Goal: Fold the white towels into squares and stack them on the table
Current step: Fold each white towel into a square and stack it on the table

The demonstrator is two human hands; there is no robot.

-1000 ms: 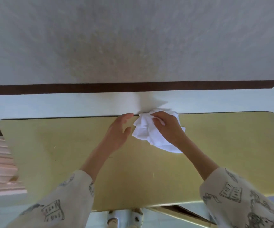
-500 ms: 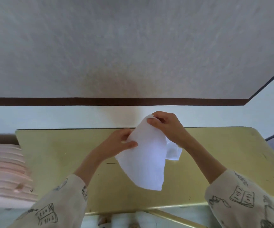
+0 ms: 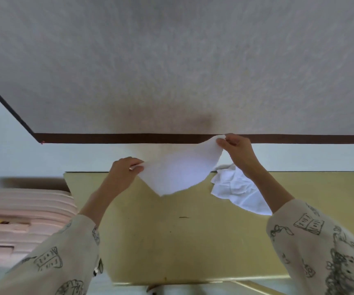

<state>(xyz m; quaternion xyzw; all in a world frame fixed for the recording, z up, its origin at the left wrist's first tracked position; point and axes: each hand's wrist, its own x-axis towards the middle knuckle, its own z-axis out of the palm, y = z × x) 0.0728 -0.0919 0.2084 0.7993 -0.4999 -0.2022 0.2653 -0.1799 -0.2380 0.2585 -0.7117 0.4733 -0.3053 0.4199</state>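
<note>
Pinching white towel [image 3: 180, 173] corners, left hand [image 3: 123, 173], right hand [image 3: 238, 150]

— What's around me here?
— I face a speckled grey-beige wall [image 3: 172, 60] with a dark brown baseboard [image 3: 129, 138], pale floor [image 3: 23, 162] below, and pink ribbed furniture [image 3: 23, 209] at my left.

Stretched towel [image 3: 178, 173] above the table's [image 3: 193, 241] far edge, crumpled towel [image 3: 235, 188] on the table right of it.
</note>
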